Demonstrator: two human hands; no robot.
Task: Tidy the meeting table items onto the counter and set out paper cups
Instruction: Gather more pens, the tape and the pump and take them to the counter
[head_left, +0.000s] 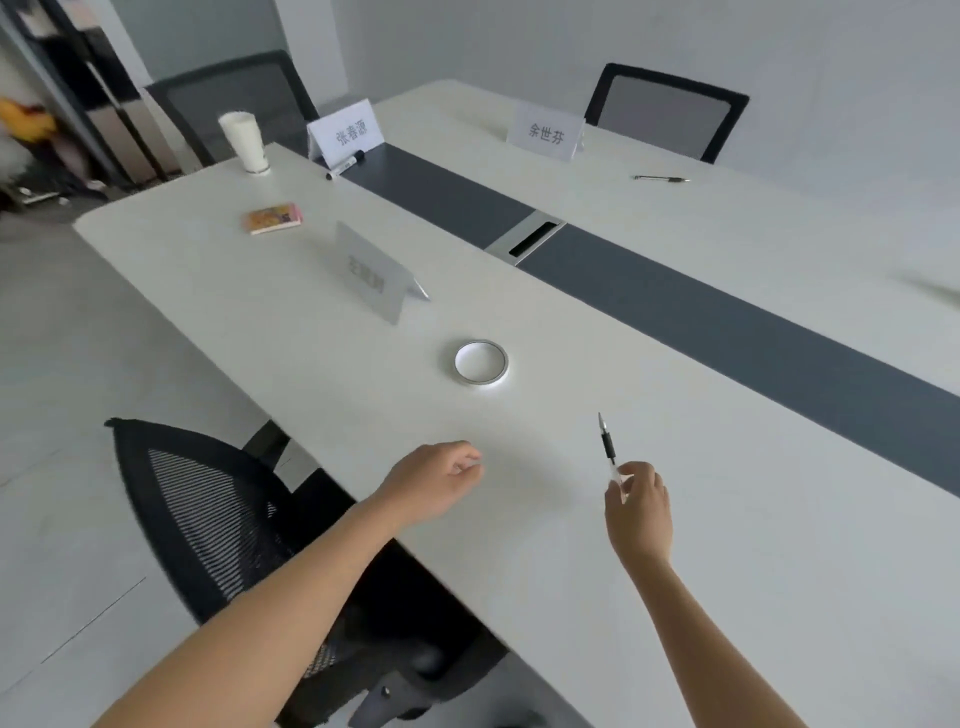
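My right hand (638, 506) holds a clear pen with a black grip (607, 444) above the white meeting table (675, 519), tip pointing away. My left hand (434, 480) hovers over the table edge, fingers loosely curled, with nothing in it. A roll of tape (481, 362) lies flat just beyond both hands. Further off stand a name card (371, 275), a small colourful pad (272, 218), a stack of white paper cups (244, 141), a black marker (345, 164) and a second name card (345, 130). Across the table lie another pen (661, 179) and a third name card (545, 132).
A black mesh chair (218, 519) stands close to the table at my left. Two more chairs (667, 111) sit at the far side and far end. A dark strip with a cable slot (535, 239) runs down the table's middle.
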